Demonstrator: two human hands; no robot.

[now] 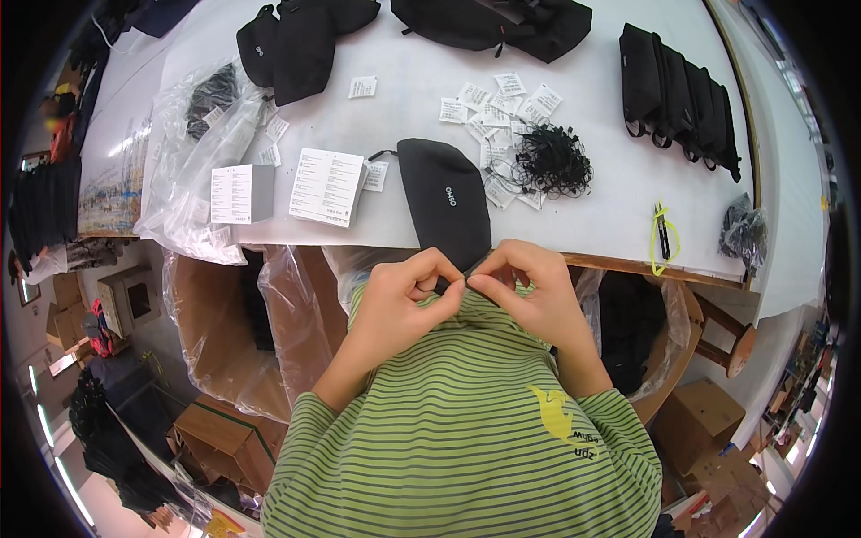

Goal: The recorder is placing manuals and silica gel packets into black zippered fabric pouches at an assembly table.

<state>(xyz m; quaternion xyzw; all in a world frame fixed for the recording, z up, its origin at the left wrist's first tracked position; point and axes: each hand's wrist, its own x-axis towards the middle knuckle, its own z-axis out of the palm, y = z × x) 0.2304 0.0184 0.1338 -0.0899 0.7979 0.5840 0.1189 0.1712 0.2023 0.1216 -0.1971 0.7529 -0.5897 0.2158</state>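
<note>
The left hand (405,287) and right hand (536,291) nearly meet, each grip pinching, thumb to forefinger, a small dark piece at the near end of the black pouch (439,193). The pouch lies at the front edge of the white tabletop (610,215), between printed white blocks (327,190) and tangled black cords (553,161).

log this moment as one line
left hand: pinched at near end of black pouch; right hand: pinched close beside; pinched detail: too small to tell; white table: white tags, black cord bundle
</note>
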